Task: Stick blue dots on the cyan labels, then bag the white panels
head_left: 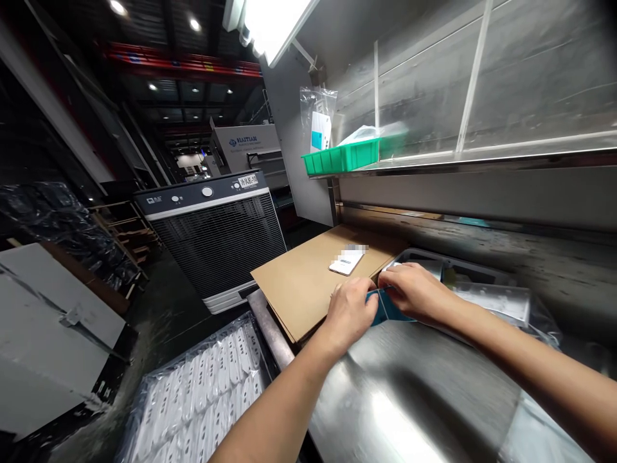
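Observation:
A teal printed card [380,310] with a pale line across it is held over the front of a steel bench [409,392]. My left hand [353,308] is closed on its left end, thumb at the near side. At the other end, the fingers of my right hand [409,288] are bent around its upper edge. The hands cover much of the card, so its full shape is hidden. Just beyond my left hand lies a stack of brown cardboard sheets [294,289], with a white phone-like slab [347,262] on top.
Behind my right hand is a grey tray [470,267] with clear plastic packaging [501,302]. A green bin [342,157] sits on the shelf above. Down to the left, a plastic-lined container holds rows of white bagged pieces [202,386]. An air cooler [216,238] stands beyond.

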Demonstrator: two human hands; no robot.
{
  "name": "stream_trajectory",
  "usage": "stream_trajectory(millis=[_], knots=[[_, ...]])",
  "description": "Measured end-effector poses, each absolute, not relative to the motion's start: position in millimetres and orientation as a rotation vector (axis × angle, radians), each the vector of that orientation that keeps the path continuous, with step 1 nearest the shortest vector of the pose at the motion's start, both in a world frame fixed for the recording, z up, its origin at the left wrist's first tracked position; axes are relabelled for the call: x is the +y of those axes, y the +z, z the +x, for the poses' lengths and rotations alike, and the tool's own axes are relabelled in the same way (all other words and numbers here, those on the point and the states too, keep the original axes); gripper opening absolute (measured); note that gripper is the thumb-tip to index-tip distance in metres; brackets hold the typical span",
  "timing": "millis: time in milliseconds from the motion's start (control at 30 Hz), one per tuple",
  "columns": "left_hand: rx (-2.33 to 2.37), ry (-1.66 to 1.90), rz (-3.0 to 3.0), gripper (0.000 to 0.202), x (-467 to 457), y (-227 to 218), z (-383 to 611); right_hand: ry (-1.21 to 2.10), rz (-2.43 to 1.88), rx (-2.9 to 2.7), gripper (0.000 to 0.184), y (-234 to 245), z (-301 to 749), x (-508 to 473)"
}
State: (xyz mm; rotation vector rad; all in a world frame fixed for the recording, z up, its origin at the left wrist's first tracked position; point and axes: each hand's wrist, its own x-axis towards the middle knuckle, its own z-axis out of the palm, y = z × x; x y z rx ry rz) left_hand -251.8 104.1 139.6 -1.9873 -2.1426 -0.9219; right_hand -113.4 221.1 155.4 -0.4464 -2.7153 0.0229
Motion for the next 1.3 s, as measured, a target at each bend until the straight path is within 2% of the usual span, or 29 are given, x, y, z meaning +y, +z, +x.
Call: stream_trajectory(millis=[367, 667, 1033, 1200, 1300], knots=[[-2.055, -1.002, -2.02, 0.013, 115.5, 131.9, -248.5, 0.02, -0.403, -2.707, 0.011, 157.4, -106.6, 221.5], [-2.057, -1.213, -2.099, 0.013, 122.1, 132.3, -246.4, 0.038, -0.332, -2.703, 0.011, 158.3, -102.3, 221.7], [-2.132, -1.217, -2.179, 0.012, 130.5, 134.4, -253.1, -0.027, -0.332, -2.696, 0.02, 149.8, -99.9, 220.0], [-2.092, -1.187, -2.267, 0.014, 124.3, 139.0, -255.1, -0.045, -0.426, -2.743, 0.003, 150.6, -95.2, 226.7], [-2.129, -1.158, -2.3, 0.017, 126.0, 137.5, -257.0, -0.07, -0.439, -2.783, 0.004, 151.1, -95.7, 226.8]])
